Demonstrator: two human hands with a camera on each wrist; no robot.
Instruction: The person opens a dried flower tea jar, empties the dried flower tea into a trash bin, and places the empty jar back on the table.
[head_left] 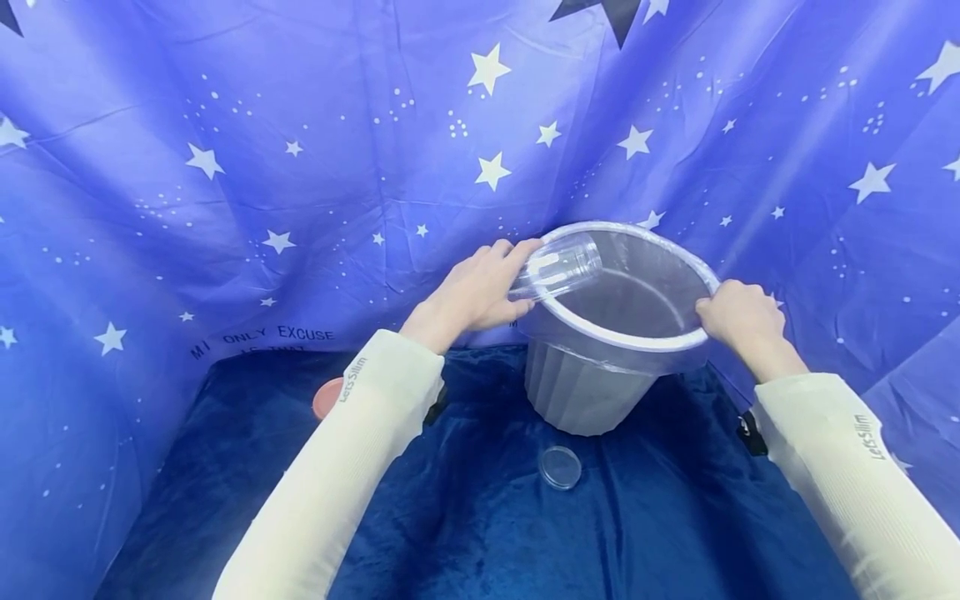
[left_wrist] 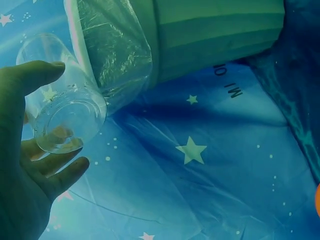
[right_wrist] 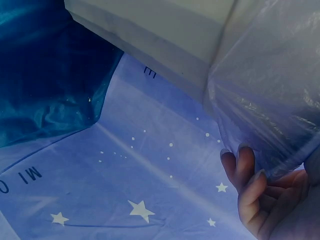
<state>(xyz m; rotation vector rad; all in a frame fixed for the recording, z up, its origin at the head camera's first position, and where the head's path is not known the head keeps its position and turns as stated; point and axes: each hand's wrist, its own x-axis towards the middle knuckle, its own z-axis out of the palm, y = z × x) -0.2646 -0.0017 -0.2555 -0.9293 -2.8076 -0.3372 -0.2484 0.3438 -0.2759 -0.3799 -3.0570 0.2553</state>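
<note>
My left hand holds a clear plastic jar between thumb and fingers, tilted on its side over the left rim of a grey trash bin. One end of the jar reaches over the bin's opening. In the left wrist view the thumb lies along one side of the jar and the fingers are behind it. On the opposite side, my right hand grips the bin's rim, fingers curled around it. A clear bag liner is folded down outside the rim, beside the right fingers.
A small round clear lid lies on the dark blue cloth in front of the bin. An orange-pink disc is partly covered by my left sleeve. Behind everything hangs a blue star-printed curtain.
</note>
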